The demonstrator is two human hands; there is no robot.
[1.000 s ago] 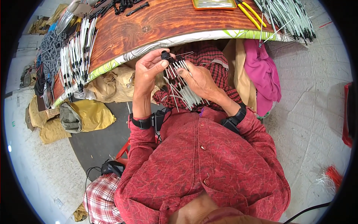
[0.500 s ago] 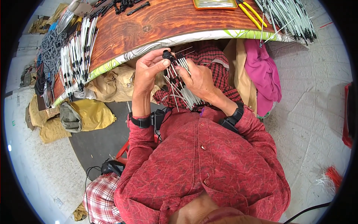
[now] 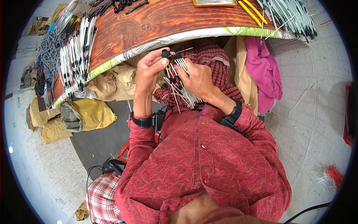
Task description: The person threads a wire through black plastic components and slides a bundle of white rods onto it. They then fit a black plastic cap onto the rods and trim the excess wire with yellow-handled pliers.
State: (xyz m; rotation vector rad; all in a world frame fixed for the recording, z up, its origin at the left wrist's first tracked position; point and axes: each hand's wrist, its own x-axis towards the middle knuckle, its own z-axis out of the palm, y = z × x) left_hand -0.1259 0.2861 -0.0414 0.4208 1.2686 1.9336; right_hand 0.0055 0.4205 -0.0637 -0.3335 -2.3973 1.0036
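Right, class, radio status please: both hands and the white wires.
Left hand pinching small black cap. Right hand gripping bundle of white wires. Wooden table edge just ahead.

Wooden tabletop (image 3: pixel 156 22) w/ rows of white-and-black cables (image 3: pixel 76 52) at left, yellow-handled pliers (image 3: pixel 253 9) and an orange-rimmed tray (image 3: pixel 214 3) at top. Pink cloth (image 3: pixel 263 71) hangs at right; yellowish sacks (image 3: pixel 85 114), possibly bags, lie on floor below.

Head fisheye — looks straight down, close over table edge (image 3: pixel 179 37).
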